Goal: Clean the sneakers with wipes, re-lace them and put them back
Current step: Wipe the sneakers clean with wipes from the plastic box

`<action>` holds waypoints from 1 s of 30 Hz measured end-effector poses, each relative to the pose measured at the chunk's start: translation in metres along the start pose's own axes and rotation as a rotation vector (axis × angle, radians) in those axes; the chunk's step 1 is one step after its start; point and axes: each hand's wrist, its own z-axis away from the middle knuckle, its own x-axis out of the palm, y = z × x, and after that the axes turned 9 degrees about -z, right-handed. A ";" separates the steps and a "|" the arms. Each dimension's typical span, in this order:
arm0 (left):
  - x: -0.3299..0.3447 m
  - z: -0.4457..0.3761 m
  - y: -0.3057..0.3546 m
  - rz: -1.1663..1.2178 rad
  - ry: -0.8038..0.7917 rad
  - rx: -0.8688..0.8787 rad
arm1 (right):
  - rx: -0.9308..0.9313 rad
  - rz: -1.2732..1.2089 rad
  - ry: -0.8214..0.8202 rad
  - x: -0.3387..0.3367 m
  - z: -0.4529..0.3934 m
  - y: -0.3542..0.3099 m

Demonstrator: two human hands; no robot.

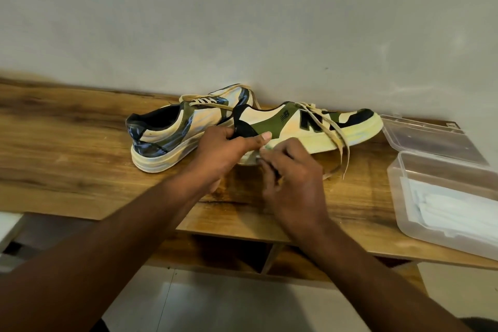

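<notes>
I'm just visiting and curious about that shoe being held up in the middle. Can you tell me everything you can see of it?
The sneaker is cream with olive green panels, a black letter on its side, a black toe patch and a thick, yellowed sole. It is tilted, toe toward the right. Its flat cream laces hang loose and undone. The left hand grips its heel collar; the right hand presses something small, mostly hidden, against the sole.

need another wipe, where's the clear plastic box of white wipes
In the head view, the clear plastic box of white wipes sits open at the wooden table's right edge, right of the right hand.
</notes>
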 end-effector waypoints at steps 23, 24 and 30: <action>0.002 -0.011 0.005 0.023 0.029 -0.096 | 0.043 0.095 0.060 -0.017 -0.016 0.024; 0.000 -0.012 0.006 0.030 0.035 -0.107 | 0.063 0.113 0.091 -0.026 -0.018 0.032; 0.001 -0.014 0.009 0.064 0.047 -0.136 | 0.172 0.098 0.248 -0.038 -0.024 0.051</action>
